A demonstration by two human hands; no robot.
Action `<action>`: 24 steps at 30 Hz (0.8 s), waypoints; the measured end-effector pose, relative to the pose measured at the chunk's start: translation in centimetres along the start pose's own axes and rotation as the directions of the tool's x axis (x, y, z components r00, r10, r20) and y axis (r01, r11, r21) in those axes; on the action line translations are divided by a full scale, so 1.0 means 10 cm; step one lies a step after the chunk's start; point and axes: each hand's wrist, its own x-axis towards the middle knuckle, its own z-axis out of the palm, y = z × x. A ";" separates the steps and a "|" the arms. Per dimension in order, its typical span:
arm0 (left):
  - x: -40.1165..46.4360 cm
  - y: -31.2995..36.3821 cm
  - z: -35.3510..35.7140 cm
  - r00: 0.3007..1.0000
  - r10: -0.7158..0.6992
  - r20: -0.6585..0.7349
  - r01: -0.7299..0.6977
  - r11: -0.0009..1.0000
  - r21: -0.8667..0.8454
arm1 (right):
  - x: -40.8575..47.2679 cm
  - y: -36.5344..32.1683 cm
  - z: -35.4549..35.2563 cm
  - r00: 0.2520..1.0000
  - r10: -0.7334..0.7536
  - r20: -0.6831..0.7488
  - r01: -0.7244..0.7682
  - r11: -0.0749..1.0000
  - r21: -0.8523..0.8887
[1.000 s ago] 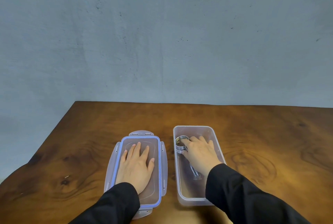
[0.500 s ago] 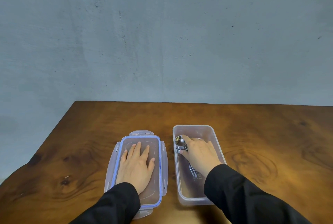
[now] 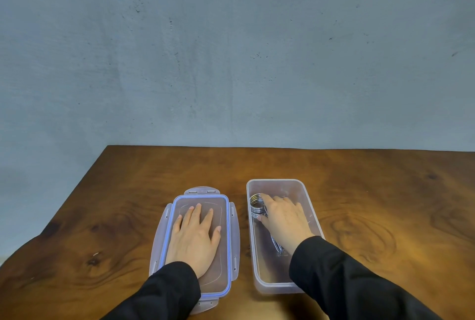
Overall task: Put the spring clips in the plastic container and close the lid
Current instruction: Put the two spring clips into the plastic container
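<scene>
A clear plastic container [image 3: 279, 184] stands open on the wooden table, right of centre. Inside it lies a bundle of metal spring clips [image 3: 255, 206], their coiled rings at the far left and their legs running toward me. My right hand [image 3: 285, 220] is down in the container with index finger and thumb around the coils. The clear lid with a blue seal [image 3: 226, 229] lies flat to the left of the container. My left hand [image 3: 195, 237] rests palm down on the lid, fingers spread.
The brown wooden table [image 3: 385, 204] ends at a left edge that slants away and at a back edge against a grey wall [image 3: 231, 49]. Black sleeves cover both forearms.
My right hand has shifted slightly inside the container, staying on the clips. The left hand and lid have not moved.
</scene>
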 end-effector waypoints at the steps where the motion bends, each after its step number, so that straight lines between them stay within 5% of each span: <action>1: 0.00 0.00 0.00 1.000 0.001 0.001 -0.001 1.000 0.001 | 0.00 0.00 0.00 1.000 0.002 -0.007 -0.002 1.000 -0.008; 24: 0.00 0.00 0.00 1.000 -0.001 0.003 0.001 1.000 0.011 | 0.01 -0.01 0.05 0.999 0.035 0.016 -0.034 0.999 -0.004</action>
